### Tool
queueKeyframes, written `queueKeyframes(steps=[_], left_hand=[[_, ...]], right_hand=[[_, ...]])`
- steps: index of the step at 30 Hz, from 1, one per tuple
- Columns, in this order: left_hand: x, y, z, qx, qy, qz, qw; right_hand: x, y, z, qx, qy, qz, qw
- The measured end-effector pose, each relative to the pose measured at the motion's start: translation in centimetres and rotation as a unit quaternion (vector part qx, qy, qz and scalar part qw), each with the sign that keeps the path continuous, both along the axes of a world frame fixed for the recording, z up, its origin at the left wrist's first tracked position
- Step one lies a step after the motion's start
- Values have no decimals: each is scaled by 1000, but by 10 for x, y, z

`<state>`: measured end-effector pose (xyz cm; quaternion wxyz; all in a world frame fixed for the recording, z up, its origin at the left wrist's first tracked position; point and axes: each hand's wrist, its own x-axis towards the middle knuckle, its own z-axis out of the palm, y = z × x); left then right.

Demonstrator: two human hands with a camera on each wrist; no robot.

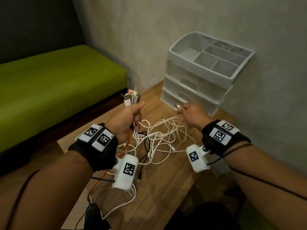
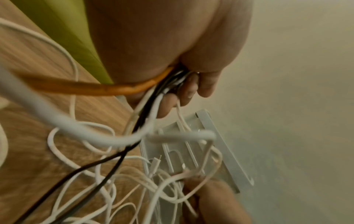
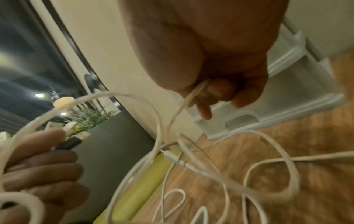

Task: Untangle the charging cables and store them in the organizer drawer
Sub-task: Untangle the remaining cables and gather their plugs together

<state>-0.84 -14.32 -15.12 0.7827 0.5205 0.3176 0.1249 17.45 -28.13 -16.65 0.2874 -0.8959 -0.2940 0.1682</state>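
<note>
Left hand [image 1: 131, 117], frame centre-left, fisted round a bundle of USB plugs [image 1: 131, 97]. Below centre, tangled cables [image 1: 159, 140] heaped on the worktop [image 1: 166, 188], some near its left edge: likely to slip off. Right hand [image 1: 191, 112] pinching one white plug; hard pull could tighten knots. Organizer [image 1: 206, 67], upper right, drawers closed; open room ahead.

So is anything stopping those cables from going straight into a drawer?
Yes. The organizer's drawers look closed, and the white cable pinched in the right hand trails into the tangle gripped by the left hand.
</note>
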Motion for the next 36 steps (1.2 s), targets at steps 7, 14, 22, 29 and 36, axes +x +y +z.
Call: queueKeyframes(steps=[7, 14, 22, 29, 36], left_hand=[[-5, 4, 12, -59, -95, -12, 994], [-2, 2, 8, -51, -81, 3, 995], [-12, 7, 28, -58, -111, 23, 992], [-13, 8, 47, 127, -47, 3, 991], [-5, -8, 39, 276, 58, -8, 959]], right_hand=[[-19, -3, 10, 92, -139, -21, 986], [-92, 13, 42, 143, -106, 276, 944], [-50, -9, 22, 129, -23, 343, 930], [-25, -6, 21, 144, 46, 290, 945], [-45, 32, 43, 179, -60, 295, 937]])
